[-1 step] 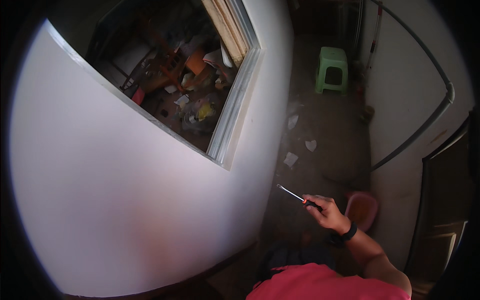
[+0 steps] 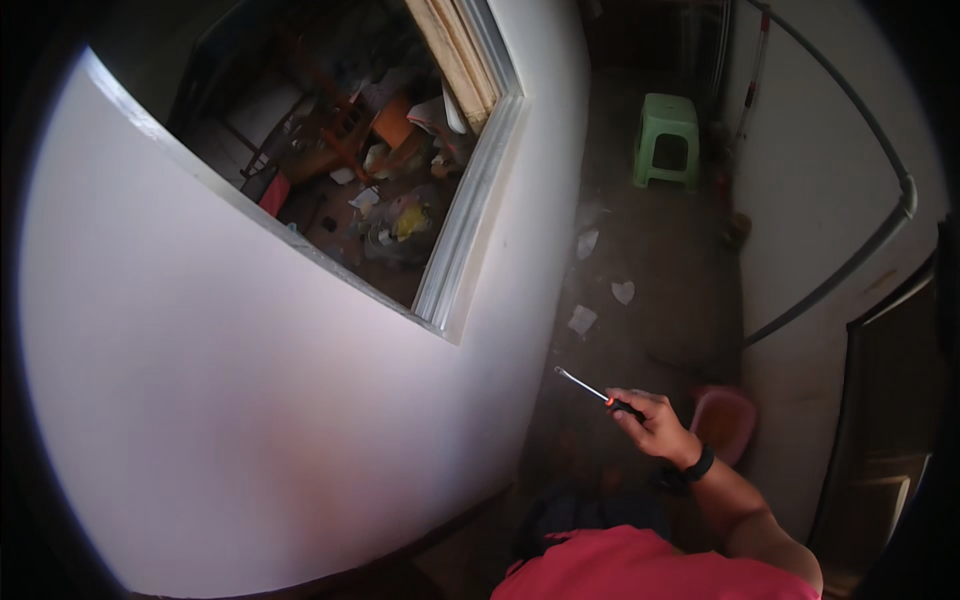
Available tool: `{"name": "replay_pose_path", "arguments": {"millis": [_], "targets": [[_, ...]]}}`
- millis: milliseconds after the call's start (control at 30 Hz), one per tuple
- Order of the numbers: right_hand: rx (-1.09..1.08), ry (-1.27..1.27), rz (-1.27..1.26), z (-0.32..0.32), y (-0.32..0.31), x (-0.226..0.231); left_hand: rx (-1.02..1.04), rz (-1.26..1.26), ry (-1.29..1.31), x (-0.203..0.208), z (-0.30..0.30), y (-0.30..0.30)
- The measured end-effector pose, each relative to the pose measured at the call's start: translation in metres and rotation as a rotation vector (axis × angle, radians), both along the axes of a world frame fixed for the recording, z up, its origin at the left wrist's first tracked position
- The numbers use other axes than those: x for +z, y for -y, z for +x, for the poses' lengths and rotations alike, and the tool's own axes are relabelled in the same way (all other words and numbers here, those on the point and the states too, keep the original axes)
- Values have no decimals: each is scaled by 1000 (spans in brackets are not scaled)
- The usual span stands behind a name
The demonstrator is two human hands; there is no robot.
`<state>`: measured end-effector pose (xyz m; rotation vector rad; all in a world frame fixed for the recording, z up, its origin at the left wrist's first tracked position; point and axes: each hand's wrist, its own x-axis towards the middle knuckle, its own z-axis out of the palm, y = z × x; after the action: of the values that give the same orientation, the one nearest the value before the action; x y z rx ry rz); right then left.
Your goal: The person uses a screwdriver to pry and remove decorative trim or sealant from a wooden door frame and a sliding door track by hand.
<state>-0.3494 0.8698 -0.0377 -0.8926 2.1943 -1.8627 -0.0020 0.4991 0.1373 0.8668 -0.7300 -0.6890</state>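
1. Steel-shafted screwdriver (image 2: pixel 592 391) out front, right hand (image 2: pixel 661 429) clamped round its black-and-red handle (image 2: pixel 626 409), tip aimed at ten o'clock.
2. Left hand's out of sight; can't tell its grip.
3. From that fist: white wall (image 2: pixel 400 430) at nine, pink basin (image 2: pixel 743 405) about three, green stool (image 2: pixel 668 108) at twelve.
4. Step in hand, I'd judge: simply holding the tool out.
5. Any move from here calls for a steady wrist, tip clear of the wall.

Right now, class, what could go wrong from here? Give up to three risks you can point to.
The screwdriver in the right hand points its tip toward the white wall and might scratch it. White scraps on the floor could slip underfoot. The pink basin might get kicked.
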Motion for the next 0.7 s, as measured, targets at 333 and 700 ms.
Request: {"name": "replay_pose_path", "arguments": {"millis": [333,700], "targets": [[111,14,105,-167,52,1,204,83,-36,-14,59,25],[402,0,140,-291,130,6,496,144,41,-19,78,31]]}}
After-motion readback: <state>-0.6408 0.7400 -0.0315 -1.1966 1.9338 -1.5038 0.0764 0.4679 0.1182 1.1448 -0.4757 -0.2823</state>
